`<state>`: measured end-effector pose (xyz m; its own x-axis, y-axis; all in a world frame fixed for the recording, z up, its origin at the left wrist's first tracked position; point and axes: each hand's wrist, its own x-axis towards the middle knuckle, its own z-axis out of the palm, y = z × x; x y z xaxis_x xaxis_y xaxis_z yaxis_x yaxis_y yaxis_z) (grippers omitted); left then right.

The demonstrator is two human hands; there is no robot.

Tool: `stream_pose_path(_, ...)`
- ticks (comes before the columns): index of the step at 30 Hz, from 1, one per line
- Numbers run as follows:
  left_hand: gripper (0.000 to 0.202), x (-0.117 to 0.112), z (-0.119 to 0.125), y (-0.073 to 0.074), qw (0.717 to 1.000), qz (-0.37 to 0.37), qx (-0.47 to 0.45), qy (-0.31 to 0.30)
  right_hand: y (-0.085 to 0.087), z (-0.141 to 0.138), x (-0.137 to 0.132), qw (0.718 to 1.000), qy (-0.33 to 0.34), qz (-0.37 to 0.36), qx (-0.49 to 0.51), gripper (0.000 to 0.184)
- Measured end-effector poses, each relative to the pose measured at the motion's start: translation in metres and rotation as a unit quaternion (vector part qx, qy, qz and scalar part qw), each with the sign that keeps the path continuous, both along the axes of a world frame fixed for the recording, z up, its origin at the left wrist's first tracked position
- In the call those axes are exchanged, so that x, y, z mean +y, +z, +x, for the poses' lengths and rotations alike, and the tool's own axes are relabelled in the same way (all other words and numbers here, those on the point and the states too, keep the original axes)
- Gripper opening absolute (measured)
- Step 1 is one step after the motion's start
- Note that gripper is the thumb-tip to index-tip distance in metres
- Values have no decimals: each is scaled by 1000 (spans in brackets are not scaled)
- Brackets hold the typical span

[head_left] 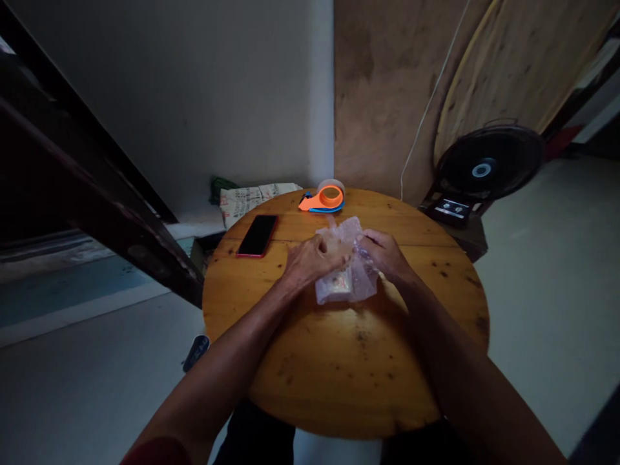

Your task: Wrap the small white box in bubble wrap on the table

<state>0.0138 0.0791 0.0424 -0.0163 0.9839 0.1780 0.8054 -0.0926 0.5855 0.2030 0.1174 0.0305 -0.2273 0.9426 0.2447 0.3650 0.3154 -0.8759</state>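
Observation:
On the round wooden table (339, 361) lies a sheet of bubble wrap (364, 284) partly around a small pale box (338, 282) with a reddish print. My left hand (312, 261) rests over the wrap from the left, its fingers reaching across the sheet above the box. With thumb and fingers closed, my right hand (385, 253) grips the wrap's right edge. Just beyond the hands stands an orange and blue tape dispenser (323, 199) with a roll of clear tape. The left fingertips are hard to make out against the plastic.
A phone with a red edge (258, 236) lies at the table's back left. Behind the table are a printed sack (252, 200) and a wall. To the right stands a round black fan-like appliance (489, 161). A white cord (431, 97) hangs along the wooden board.

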Motion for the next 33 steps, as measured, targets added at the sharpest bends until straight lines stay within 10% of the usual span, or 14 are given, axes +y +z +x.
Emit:
stream_pose_path(6,8,6,-5,-8,999,-21,7,-22,-1,1,0,1000,-13,8,6,31)
stream_pose_path(14,38,8,-9,-10,999,-37,-1,-35,-1,-1,-1,1000,-21,1,15,32)
stream_pose_path(20,11,14,-17,-14,999,-30,-12,-19,-2,2,3,997,-60,27,-44,32)
stream_pose_path(33,19,38,-43,-24,991,-44,-66,112,-1,13,5,951,-172,20,-258,31)
